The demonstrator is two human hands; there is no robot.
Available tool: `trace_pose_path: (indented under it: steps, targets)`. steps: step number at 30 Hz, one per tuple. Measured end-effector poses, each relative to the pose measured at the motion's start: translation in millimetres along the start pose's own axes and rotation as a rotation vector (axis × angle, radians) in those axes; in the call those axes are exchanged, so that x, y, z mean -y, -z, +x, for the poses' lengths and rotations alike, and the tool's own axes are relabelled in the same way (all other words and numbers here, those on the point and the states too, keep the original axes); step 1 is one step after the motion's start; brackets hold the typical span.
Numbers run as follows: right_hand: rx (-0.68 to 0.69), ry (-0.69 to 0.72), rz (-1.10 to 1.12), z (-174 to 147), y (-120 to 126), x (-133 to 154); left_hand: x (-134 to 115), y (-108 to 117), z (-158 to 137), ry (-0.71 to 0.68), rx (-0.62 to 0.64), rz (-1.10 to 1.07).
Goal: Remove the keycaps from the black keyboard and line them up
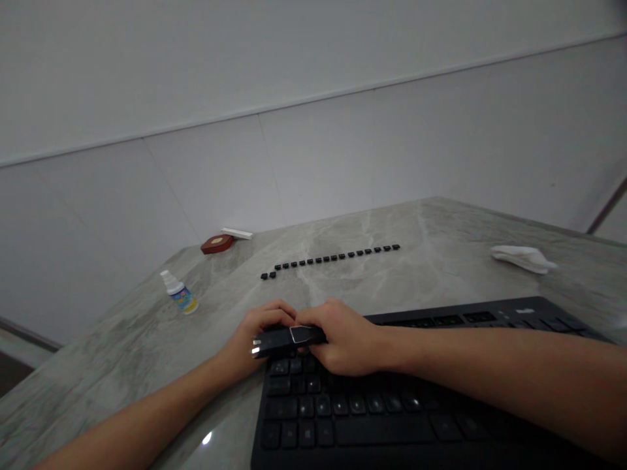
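A black keyboard (382,427) lies in front of me, its upper rows partly hidden by my right forearm. In my right hand (345,339) is a slim black tool (284,339) with a silvery end pointing left, held over the keyboard's upper left corner. My right fingers are closed around its right part. Beside it, my left hand (267,326) has curled fingers meeting the right hand behind the tool; what they grip is hidden. Beyond the hands, several small black keycaps (334,258) stand in a row on the table, with two (268,275) set slightly nearer at the left end.
The grey marbled table (225,294) reaches back to a pale wall. A white-capped spray bottle (181,295) stands at left. Behind it lie a red-brown case (217,244) and a white strip (238,233). A folded white cloth (523,258) rests at right.
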State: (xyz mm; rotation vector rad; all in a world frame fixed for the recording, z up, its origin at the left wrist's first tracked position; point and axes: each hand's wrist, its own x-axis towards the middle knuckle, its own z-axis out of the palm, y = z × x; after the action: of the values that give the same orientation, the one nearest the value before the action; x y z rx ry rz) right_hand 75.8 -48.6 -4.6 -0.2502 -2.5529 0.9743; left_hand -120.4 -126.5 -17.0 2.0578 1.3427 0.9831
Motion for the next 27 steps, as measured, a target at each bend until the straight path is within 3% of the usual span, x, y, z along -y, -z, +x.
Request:
trace_pose_path:
  steps: [13, 18, 27]
  targets:
    - [0.0, -0.174, 0.299, 11, -2, -3, -1, -3, 1, 0.182, -0.003, 0.0]
    - [-0.014, -0.119, 0.207, 8, -2, -1, -1, -2, 1, 0.107, 0.016, 0.031]
    - [-0.052, -0.207, 0.088, 1, -3, 8, 1, -6, 3, 0.109, -0.032, 0.036]
